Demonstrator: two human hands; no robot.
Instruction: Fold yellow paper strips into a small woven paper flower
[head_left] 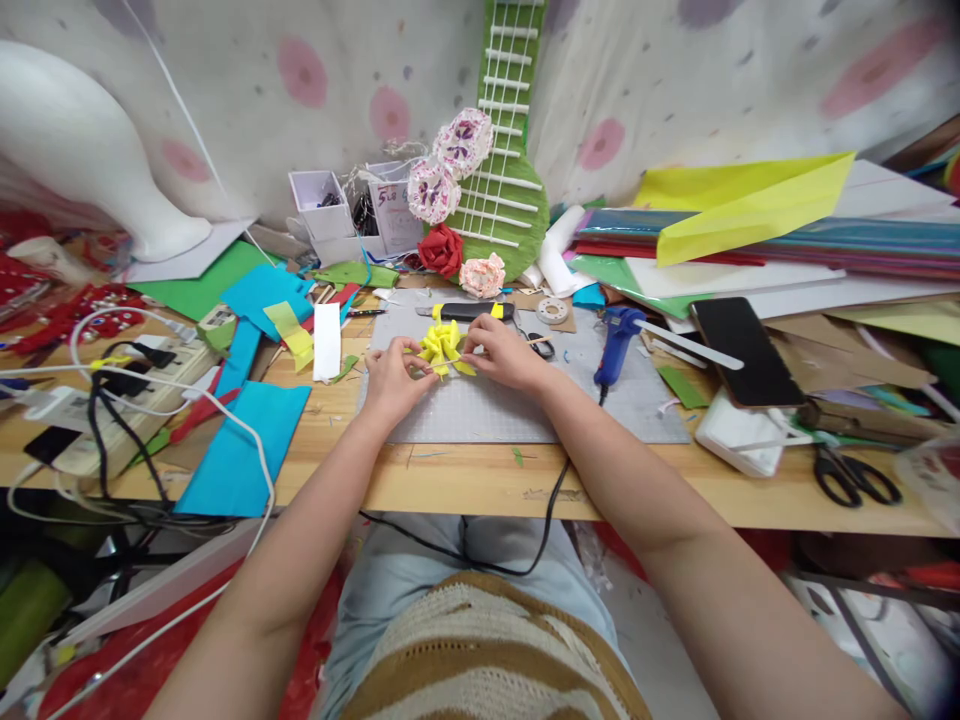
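Observation:
A yellow paper flower (442, 345) with several petals is held between my two hands, over the grey cutting mat (480, 410). My left hand (397, 378) pinches it from the left, thumb and fingers close together. From the right, my right hand (499, 352) grips a petal with fingertips. Just behind lies a black and yellow utility knife (476, 311). A blue glue gun (619, 345) rests at the mat's right side, its black cord running toward my lap. Beside my right hand are a white tape roll (553, 311) and small dark scissors (541, 346), partly covered.
A green paper guitar (501, 210) with paper flowers stands at the back. Blue crepe paper (247, 450) and a power strip (135, 400) with cables crowd the left. A phone (746, 352), black scissors (855, 478) and stacked paper sheets (757, 210) lie right.

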